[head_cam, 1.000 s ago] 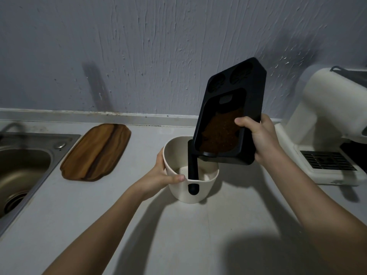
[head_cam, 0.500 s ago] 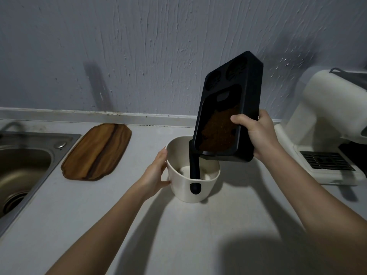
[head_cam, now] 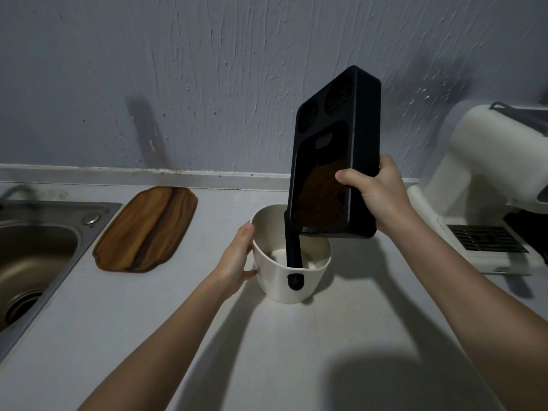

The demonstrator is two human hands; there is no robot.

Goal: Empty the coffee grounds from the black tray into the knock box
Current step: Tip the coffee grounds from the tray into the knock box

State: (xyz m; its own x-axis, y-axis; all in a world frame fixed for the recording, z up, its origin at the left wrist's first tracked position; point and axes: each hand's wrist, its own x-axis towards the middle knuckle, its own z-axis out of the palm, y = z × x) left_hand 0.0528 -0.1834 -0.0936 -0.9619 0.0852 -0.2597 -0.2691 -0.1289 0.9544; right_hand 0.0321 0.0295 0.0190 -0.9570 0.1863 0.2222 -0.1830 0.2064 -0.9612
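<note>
The black tray (head_cam: pixel 363 132) is tipped steeply, almost upright, with its lower end over the right side of the cream knock box (head_cam: pixel 275 280). Brown coffee grounds (head_cam: pixel 318 203) have gathered in the tray's lower half. My right hand (head_cam: pixel 376 197) grips the tray's right edge, thumb over the front rim. My left hand (head_cam: pixel 237 259) holds the knock box's left wall, fingers behind the rim. A black knock bar (head_cam: pixel 293 250) crosses the box. The box's pale bottom shows beside the bar.
A wooden board (head_cam: pixel 145 229) lies left of the knock box, and a steel sink (head_cam: pixel 38 244) fills the far left. A white coffee machine (head_cam: pixel 498 185) with a drip grille stands at the right. The grey wall runs close behind the counter (head_cam: pixel 281 351).
The tray has been tipped up more steeply and raised a little, and the grounds have slid toward its lower end. My left hand's thumb has shifted off the box's front.
</note>
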